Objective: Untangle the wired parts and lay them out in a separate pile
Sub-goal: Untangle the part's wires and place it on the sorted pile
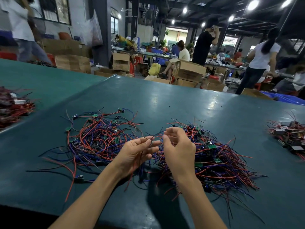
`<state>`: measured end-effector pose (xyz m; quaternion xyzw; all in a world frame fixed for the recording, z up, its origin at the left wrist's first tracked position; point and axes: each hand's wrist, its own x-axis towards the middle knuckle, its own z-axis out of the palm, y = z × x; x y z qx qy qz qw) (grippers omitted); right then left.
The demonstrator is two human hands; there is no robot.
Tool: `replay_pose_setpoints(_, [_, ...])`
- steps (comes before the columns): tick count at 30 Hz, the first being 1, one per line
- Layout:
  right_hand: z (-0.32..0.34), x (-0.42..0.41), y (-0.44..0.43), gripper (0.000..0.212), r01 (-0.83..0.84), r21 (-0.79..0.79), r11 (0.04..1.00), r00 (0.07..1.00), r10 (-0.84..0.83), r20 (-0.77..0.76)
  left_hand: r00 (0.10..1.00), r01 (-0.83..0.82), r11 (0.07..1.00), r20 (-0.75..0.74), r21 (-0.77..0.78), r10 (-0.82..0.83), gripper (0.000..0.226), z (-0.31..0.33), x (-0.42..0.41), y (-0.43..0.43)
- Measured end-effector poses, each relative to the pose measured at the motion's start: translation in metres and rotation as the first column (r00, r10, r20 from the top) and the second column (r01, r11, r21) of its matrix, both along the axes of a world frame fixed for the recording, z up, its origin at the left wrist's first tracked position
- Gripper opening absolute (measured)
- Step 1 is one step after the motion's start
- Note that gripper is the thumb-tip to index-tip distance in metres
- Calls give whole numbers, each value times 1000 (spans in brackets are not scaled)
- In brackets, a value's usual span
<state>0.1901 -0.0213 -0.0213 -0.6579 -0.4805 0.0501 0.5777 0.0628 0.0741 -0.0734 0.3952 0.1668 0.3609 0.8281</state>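
Note:
Two heaps of red, blue and black wired parts with small green boards lie on the dark green table (165, 100). The left heap (99, 138) is spread out loosely; the right heap (219, 161) is denser and tangled. My left hand (137, 154) is raised between them, palm up, pinching a small wired part (151, 143) whose red and black wires trail down across the palm. My right hand (178, 151) hovers just right of it, fingers curled, fingertips at a thin black wire (158, 133) running between the hands.
Another pile of wired parts (13, 104) lies at the far left, and one with dark components (290, 134) at the right edge. Beyond the table's far edge stand cardboard boxes (188, 70) and several people at other benches.

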Motion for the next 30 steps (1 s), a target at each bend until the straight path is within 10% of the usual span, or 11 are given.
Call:
replay_pose_setpoints(10, [-12, 2, 13, 15, 15, -89, 996, 962, -38, -271, 998, -56, 996, 12, 74, 56, 30, 0, 0, -7])
replay_pose_setpoints(15, [-6, 1, 12, 24, -261, -202, 944, 902, 163, -400, 997, -79, 992, 8, 95, 78, 24, 2, -1, -8])
replay_pose_setpoints(25, [11, 11, 16, 25, -396, -312, 864, 910, 321, -263, 991, -100, 964, -67, 246, 119, 17, -6, 1, -10])
replay_pose_setpoints(30, [12, 16, 22, 31, -339, -437, 833, 941, 290, -176, 974, -137, 925, -124, 354, 192, 53, -7, 2, -12])
